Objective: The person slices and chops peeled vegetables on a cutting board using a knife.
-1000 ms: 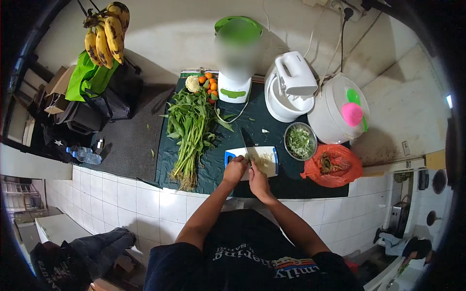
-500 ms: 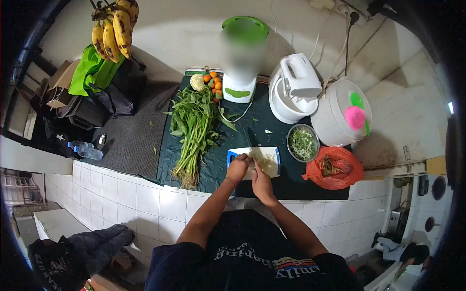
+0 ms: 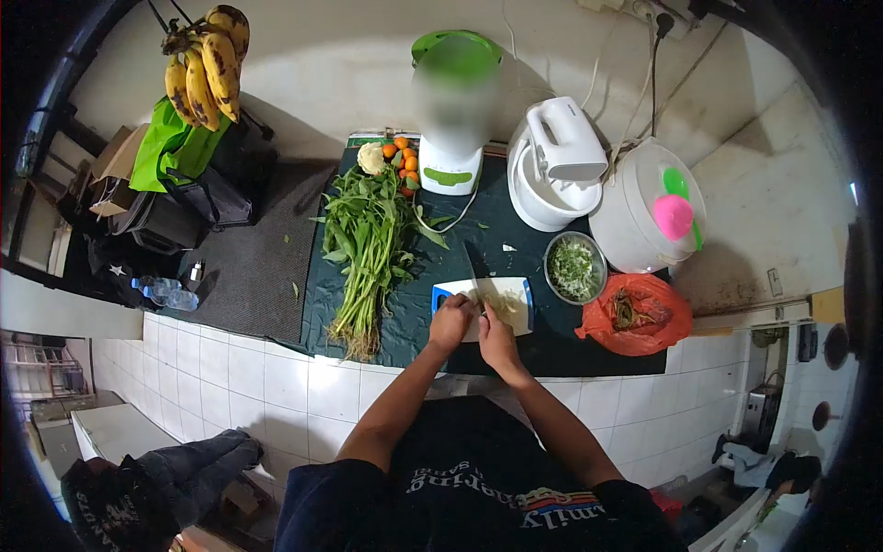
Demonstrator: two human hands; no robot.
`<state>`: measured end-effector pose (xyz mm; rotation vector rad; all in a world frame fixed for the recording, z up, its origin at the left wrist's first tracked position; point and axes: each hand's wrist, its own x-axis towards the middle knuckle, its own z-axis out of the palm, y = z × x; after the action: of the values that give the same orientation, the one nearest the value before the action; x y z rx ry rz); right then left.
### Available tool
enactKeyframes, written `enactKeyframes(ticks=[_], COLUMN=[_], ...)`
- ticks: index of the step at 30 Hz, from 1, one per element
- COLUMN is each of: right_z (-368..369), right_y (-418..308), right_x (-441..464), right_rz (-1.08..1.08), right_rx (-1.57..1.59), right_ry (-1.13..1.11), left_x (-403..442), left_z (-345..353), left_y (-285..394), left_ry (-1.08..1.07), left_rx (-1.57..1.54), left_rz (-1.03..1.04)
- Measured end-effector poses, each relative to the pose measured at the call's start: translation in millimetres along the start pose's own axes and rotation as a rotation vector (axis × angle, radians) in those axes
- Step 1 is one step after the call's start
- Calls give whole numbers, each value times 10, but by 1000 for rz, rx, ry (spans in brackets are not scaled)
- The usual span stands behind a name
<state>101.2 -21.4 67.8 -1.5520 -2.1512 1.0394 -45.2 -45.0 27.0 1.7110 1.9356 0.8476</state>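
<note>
A white cutting board (image 3: pixel 517 317) with blue edges lies near the front of the dark green cloth, with pale chopped bits on it. My right hand (image 3: pixel 498 340) is closed round the handle of a knife (image 3: pixel 475 261), whose dark blade points away from me over the board. Beside the blade, my left hand (image 3: pixel 451 322) is closed at the board's left part; what its fingers hold is hidden. A metal bowl (image 3: pixel 575 268) of chopped greens stands right of the board. Left of it lies a bunch of leafy greens (image 3: pixel 370 244) with roots.
Behind are a cauliflower (image 3: pixel 371 158), orange fruits (image 3: pixel 410 164), a blender (image 3: pixel 448 166) and a stand mixer (image 3: pixel 552 175). At right sit a white container (image 3: pixel 635 202) and a red plastic bag (image 3: pixel 644 336). One person (image 3: pixel 156 478) is at lower left, another (image 3: pixel 773 467) at lower right.
The camera view has shifted slightly. The knife blade has changed its tilt a little over the board, while both hands stay close together there.
</note>
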Motion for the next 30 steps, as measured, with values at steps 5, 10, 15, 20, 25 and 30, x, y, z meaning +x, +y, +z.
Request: enactKeyframes(ticks=[5, 10, 15, 20, 25, 30], right_z=[76, 102, 28, 119, 141, 80], right_y=[-14, -22, -57, -64, -48, -34], right_x=[-143, 33, 79, -58, 100, 189], right_rz=[-38, -47, 42, -22, -30, -35], right_rx=[-31, 6, 20, 71, 12, 3], right_ry=[55, 81, 29, 76, 81, 47], left_x=[43, 71, 85, 72, 21, 30], left_z=[-39, 53, -5, 27, -49, 41], left_y=[27, -50, 16, -45, -1, -90], left_ry=[-22, -10, -65, -61, -6, -14], left_rx=[15, 21, -3, -29, -69, -70], left_rz=[18, -20, -149, -100, -27, -30])
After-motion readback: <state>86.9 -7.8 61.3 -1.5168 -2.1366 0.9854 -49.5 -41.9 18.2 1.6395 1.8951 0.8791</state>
